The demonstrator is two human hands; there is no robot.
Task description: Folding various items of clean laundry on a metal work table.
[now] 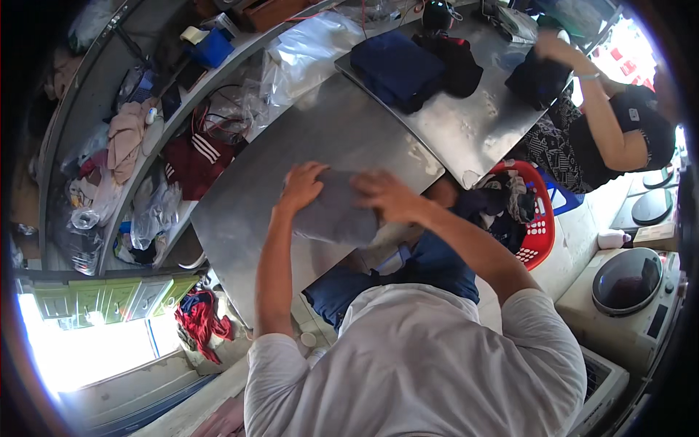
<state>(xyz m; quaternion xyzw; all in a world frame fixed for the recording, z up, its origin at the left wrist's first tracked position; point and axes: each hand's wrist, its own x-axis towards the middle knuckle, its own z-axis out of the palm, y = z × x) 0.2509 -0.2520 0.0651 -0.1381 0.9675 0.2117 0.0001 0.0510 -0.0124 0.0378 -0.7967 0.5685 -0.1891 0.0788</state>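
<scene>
A grey folded cloth, perhaps a garment [338, 210], lies on the metal tabletop [256, 180] in front of me. My left hand [303, 187] rests on its left edge, fingers pointing away from me. Over its right side is my right hand [385, 194], blurred by motion, with its fingers spread; whether it touches the cloth is unclear. Neither hand is seen closed around anything. Beyond, on a second metal table [458, 128], lie a stack of folded navy clothes [398, 65] and a black garment with a bit of red [456, 68].
At the right, a co-worker [611, 120] handles dark cloth [538, 76]. A red plastic basket [546, 218] of clothes stands by my right arm. Left are shelves [164, 131] with plastic bags and a maroon striped garment [199, 161]. A front-loading washing machine [617, 300] is at lower right.
</scene>
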